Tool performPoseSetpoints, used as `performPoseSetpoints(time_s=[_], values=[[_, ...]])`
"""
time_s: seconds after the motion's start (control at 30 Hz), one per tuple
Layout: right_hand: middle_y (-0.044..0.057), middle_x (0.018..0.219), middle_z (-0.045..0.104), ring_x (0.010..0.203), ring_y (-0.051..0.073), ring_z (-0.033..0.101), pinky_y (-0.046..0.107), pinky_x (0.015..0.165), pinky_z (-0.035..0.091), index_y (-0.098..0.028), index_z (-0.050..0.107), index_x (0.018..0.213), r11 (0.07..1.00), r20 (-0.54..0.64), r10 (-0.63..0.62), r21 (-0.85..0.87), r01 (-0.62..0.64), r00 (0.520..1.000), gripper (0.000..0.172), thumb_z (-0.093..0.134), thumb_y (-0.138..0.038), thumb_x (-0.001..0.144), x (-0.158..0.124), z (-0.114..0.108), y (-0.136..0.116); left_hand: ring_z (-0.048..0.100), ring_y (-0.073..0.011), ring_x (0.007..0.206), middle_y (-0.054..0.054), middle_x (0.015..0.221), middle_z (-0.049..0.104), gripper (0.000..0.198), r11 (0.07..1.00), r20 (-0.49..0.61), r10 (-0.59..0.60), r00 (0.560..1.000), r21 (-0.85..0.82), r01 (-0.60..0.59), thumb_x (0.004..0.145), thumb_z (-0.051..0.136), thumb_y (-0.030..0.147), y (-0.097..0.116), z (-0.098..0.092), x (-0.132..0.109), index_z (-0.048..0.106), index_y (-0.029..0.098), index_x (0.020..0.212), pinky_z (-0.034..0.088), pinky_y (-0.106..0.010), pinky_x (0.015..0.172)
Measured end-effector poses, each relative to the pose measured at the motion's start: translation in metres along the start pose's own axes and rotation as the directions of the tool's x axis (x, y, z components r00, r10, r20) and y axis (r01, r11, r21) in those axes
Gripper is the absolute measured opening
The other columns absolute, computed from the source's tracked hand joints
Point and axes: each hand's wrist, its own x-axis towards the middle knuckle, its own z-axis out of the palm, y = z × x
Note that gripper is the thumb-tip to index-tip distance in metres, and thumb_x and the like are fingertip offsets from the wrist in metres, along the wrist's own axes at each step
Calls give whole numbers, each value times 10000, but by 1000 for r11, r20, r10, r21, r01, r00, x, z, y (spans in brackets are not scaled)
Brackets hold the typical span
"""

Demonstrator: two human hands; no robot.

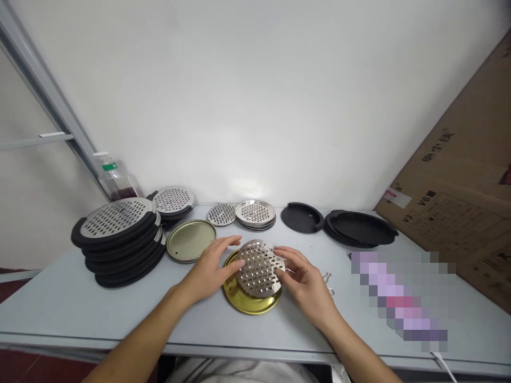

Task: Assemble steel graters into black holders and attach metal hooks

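A round metal grater disc (260, 271) with rows of raised teeth is tilted over a shiny gold round lid (249, 307), covering much of it. My right hand (305, 282) grips the disc's right edge between thumb and fingers. At the left edge, my left hand (209, 271) has its fingers stretched apart, with only the thumb tip at the disc. Behind my left hand, a dull gold round lid (191, 239) lies on top of others.
Black-rimmed graters (117, 221) are stacked at left, before a bottle (115, 178) of dark liquid. Along the wall lie grater discs (221, 214) and black trays (303, 217). Binder clips (328, 279) are beside my right hand. A cardboard box (451, 202) borders the right.
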Motion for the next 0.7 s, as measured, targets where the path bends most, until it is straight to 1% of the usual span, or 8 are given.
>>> performPoseSetpoints(time_s=[0.07,0.17,0.23,0.3,0.4,0.47,0.57,0.7], values=[[97,1329,564,1204,243,575,371,918,564,-261,668,1185,1000,7,-18,-19,18,1000,319,567,-231,884,0,4,-3,617,-239,1165,-79,1267,651,423,998,-6,-48,999,-45,47,915,627,269,-6,2,2,556,258,1331,500,-434,1037],[104,1336,539,1192,243,579,362,882,582,-256,653,1206,997,30,-36,-67,38,999,341,534,-205,890,1,9,-5,632,-227,1135,-62,1239,673,404,999,19,-36,999,-37,37,885,635,185,-8,3,3,610,264,1282,515,-412,1017],[107,1346,533,1175,247,593,372,887,581,-253,639,1229,992,49,-40,-119,46,998,365,529,-185,887,1,11,-4,623,-228,1151,-53,1240,672,416,1000,28,-5,1000,-17,6,858,646,142,-7,1,3,636,278,1251,508,-410,1029],[110,1395,502,1133,246,624,388,896,577,-255,611,1273,981,60,-35,-189,45,998,406,525,-174,885,2,12,-2,624,-231,1146,-49,1234,672,432,1000,15,6,1000,-9,-6,829,662,118,-6,-1,2,651,287,1227,518,-405,1014],[106,1473,446,1160,256,617,435,977,533,-262,560,1339,948,52,-49,-312,63,997,474,526,-168,876,3,12,-1,642,-226,1104,-47,1224,671,432,999,-10,-3,1000,-36,3,812,674,117,-5,-3,3,659,285,1210,540,-386,976],[101,1439,500,1220,265,577,459,1036,485,-250,558,1341,919,64,-74,-384,93,995,485,528,-160,865,5,12,-2,646,-222,1089,-49,1220,669,425,999,-8,-11,1000,-51,11,816,675,123,-5,-4,3,660,284,1209,539,-381,972],[98,1319,617,1241,274,549,475,1059,452,-223,602,1285,886,91,-84,-450,116,992,443,547,-160,850,7,11,-3,631,-227,1114,-52,1204,670,405,999,22,-9,1000,-38,10,826,674,126,-5,-4,3,671,288,1197,512,-392,1004],[91,1285,654,1233,277,546,475,1055,445,-206,647,1228,879,98,-37,-470,79,994,381,580,-198,853,7,9,-3,617,-235,1124,-56,1175,670,364,999,47,-20,999,-31,21,824,673,112,-4,-4,3,695,278,1148,484,-409,1029]])
